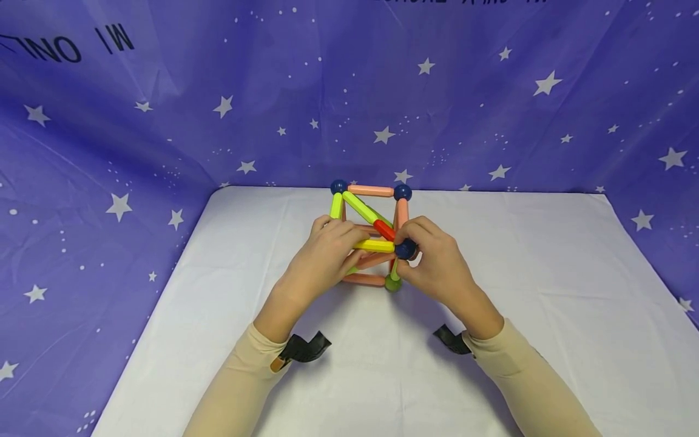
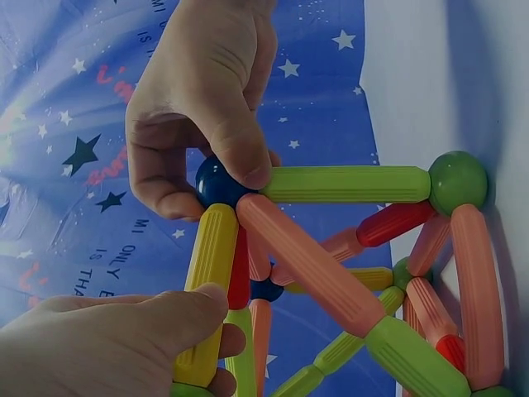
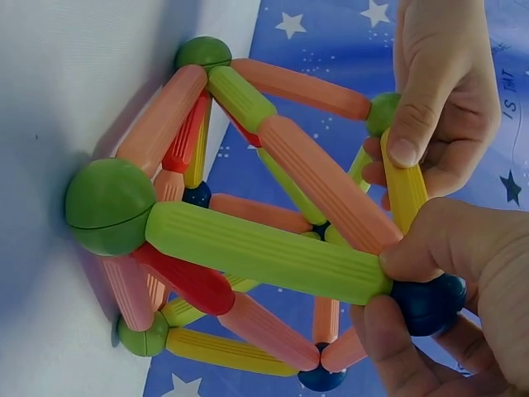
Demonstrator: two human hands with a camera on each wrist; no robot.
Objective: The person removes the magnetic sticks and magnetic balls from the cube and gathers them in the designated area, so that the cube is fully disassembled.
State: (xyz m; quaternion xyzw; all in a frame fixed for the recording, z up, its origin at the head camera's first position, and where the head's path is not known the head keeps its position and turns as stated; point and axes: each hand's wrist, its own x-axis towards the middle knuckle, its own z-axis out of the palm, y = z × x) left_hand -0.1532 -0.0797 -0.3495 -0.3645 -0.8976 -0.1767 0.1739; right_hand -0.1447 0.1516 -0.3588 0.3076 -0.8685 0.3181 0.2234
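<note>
One white cloth-covered table [image 1: 590, 364] spreads under your arms, and towards its back edge stands the boxy open frame of ribbed, plastic-looking rods [image 1: 384, 230], upright on its lower balls. Both your hands are at its near upper edge, each closed about a part with little gap between thumb and fingers. Your left hand [image 1: 330, 252] pinches the straight, ribbed yellow rod [image 1: 377, 246] between thumb and fingers; your right hand [image 1: 437, 261] has thumb and fingers curled round the glossy dark blue ball [image 1: 405, 249] at the near right upper corner. From that ball the ribbed light-green rod [image 3: 269, 252] runs down to a lower corner, while the yellow rod reaches across to the smooth green ball [image 3: 383, 114] beside your left fingers. You seem to be seating the yellow rod at the blue corner; whether its end is fully home, you cannot tell from here. Your next move likely calls for steadying the ball, pressing the rod straight in, then easing both grips gently, since a tug could unseat the neighbouring rods.
</note>
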